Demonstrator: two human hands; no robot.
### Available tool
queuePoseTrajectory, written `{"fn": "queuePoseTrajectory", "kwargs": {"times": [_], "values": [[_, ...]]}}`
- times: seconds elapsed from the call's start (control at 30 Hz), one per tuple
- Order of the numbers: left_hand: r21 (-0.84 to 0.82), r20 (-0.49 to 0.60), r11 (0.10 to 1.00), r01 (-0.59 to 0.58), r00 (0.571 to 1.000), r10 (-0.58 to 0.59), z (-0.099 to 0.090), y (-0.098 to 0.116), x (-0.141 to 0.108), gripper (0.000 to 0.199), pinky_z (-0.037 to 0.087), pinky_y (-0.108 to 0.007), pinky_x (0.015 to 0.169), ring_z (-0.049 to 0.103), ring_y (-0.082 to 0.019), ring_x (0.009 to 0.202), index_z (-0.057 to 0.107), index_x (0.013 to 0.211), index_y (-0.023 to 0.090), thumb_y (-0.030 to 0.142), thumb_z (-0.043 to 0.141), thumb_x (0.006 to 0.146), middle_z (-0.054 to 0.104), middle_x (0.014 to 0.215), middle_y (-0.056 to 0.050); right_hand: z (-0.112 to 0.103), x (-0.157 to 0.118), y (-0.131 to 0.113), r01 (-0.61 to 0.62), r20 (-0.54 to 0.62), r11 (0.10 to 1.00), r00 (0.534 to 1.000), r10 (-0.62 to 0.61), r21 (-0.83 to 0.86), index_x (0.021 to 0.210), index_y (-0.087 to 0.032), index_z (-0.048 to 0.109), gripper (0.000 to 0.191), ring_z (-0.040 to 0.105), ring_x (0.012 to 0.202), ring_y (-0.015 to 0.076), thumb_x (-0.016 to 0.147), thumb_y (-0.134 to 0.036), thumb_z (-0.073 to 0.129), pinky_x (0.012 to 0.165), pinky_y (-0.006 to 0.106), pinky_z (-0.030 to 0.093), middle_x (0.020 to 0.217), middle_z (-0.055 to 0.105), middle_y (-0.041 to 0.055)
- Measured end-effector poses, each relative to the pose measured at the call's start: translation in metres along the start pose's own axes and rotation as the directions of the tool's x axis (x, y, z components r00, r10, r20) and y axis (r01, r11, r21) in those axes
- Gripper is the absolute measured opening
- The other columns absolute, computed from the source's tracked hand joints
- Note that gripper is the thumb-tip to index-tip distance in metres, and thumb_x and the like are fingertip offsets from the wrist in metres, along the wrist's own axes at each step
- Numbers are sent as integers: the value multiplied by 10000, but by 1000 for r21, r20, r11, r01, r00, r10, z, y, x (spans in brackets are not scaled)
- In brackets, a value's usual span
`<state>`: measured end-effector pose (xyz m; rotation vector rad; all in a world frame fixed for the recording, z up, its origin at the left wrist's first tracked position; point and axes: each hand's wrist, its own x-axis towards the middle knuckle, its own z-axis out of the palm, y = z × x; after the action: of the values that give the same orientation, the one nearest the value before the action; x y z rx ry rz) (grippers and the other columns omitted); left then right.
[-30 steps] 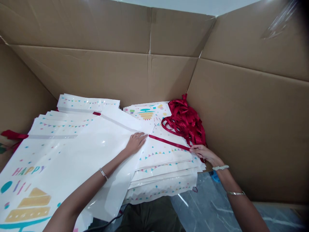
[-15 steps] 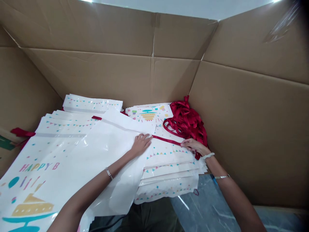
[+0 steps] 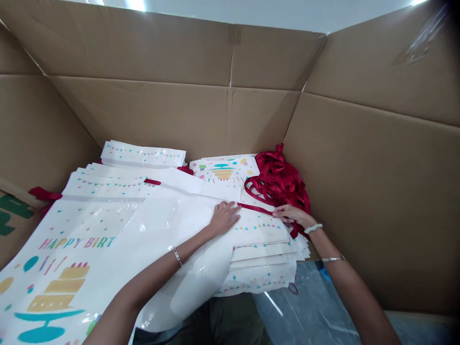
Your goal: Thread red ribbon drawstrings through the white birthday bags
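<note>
My left hand grips the right edge of a white plastic sheet, its thumb side hidden. The sheet's plain back faces up, folded over the printed part. A short red ribbon end sticks out of the sheet's hem on the left. From the hem's right end, beside my left fingertips, a red ribbon runs to my right hand, which pinches it. Close behind the right hand lies a tangled heap of red ribbon. Under the ribbon is a stack of white printed sheets.
Brown cardboard walls enclose the work area at the back and sides. More printed sheets are piled at the back left, with red ribbon hanging out at the far left. Grey marbled floor shows at the lower right.
My left hand has moved right, bringing the sheet's edge along the ribbon. The stretch of ribbon between my hands is shorter. More of the birthday print shows at left.
</note>
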<state>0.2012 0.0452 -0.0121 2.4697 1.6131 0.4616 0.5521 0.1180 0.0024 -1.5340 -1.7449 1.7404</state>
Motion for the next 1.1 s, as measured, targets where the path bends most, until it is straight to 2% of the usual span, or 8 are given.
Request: {"fn": "queuePoseTrajectory", "kwargs": {"times": [0.13, 0.37, 0.53, 0.73, 0.97, 1.1], "values": [[0, 4, 1000, 6, 1000, -6, 1, 9, 1, 497, 357, -506, 1135, 428, -343, 1385, 558, 1516, 303, 456, 443, 1058, 499, 1596, -52, -6, -7, 7, -14, 0, 1000, 1000, 14, 19, 831, -132, 669, 580, 250, 367, 19, 603, -628, 862, 407, 220, 147, 464, 480, -69], [-43, 19, 999, 22, 1000, -21, 0, 7, -2, 533, 345, -494, 1169, 416, -334, 1416, 501, 1557, 243, 438, 405, 1071, 469, 1623, -71, -10, -20, 11, -1, -32, 999, 999, 2, 36, 807, -139, 649, 573, 235, 392, 21, 630, -641, 860, 419, 231, 127, 474, 463, -64], [-83, 19, 996, 14, 1000, -12, 5, 11, -2, 549, 321, -515, 1195, 396, -351, 1424, 512, 1553, 231, 459, 415, 1063, 457, 1625, -85, -11, -12, 12, -21, -20, 1000, 1000, 21, 12, 807, -145, 644, 577, 229, 376, 20, 613, -646, 855, 417, 233, 117, 474, 473, -64], [-155, -22, 988, -7, 1000, 4, 13, 29, 3, 538, 340, -513, 1189, 424, -343, 1393, 541, 1532, 259, 480, 429, 1054, 483, 1593, -94, -6, 4, -1, -16, 6, 999, 1000, 16, -30, 850, -131, 681, 543, 234, 367, 23, 626, -596, 848, 418, 232, 123, 459, 473, -69], [-222, 10, 974, 40, 999, -39, 11, 45, 10, 528, 349, -515, 1183, 419, -339, 1375, 537, 1532, 247, 446, 434, 1053, 497, 1581, -87, 2, 13, -14, 7, 24, 1000, 1000, -6, -25, 846, -127, 688, 539, 253, 389, 26, 621, -587, 855, 433, 225, 116, 457, 453, -72], [-251, 24, 967, 51, 999, -46, 11, 50, 11, 528, 337, -523, 1191, 404, -344, 1384, 534, 1530, 239, 436, 449, 1048, 489, 1589, -83, 9, 21, -25, -19, 23, 998, 1000, 20, -59, 849, -134, 676, 487, 251, 397, 33, 649, -548, 837, 443, 241, 115, 468, 463, -62]]}}
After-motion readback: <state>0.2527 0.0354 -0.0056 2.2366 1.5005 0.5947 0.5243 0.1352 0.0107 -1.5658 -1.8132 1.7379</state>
